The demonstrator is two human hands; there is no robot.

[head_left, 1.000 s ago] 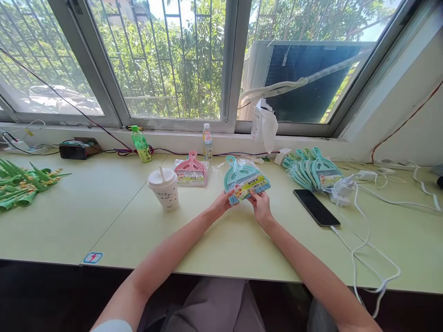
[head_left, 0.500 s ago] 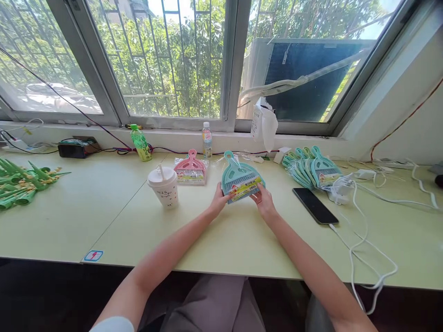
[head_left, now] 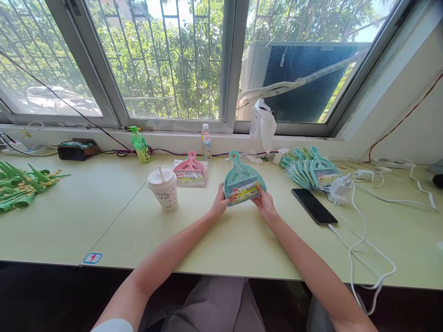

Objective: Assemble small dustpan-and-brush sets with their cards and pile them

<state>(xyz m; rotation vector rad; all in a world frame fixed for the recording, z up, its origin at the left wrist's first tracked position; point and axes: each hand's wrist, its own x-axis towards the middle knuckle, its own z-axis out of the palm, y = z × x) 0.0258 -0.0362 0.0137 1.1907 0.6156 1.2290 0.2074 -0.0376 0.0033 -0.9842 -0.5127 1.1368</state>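
A teal mini dustpan and brush set (head_left: 242, 177) with a yellow label is held up over the table, its handle pointing away from me. My left hand (head_left: 220, 202) grips its lower left corner, thumb on the front. On the lower right corner, my right hand (head_left: 265, 203) is closed round the edge, fingers partly behind it. A pink dustpan and brush set (head_left: 190, 170) in clear wrap lies just beyond my left hand. Off to the right rests a pile of wrapped teal and green dustpan sets (head_left: 311, 168).
A white lidded cup with a straw (head_left: 164, 190) stands left of my hands. At right lie a black phone (head_left: 314, 206) and white cables (head_left: 367, 258). Two bottles, one green (head_left: 140, 145) and one clear (head_left: 206, 143), stand along the back. Green plastic pieces (head_left: 26, 184) lie far left.
The teal dustpan set has turned slightly, its handle swinging a little to the right and standing straighter. Both hands keep hold of it.
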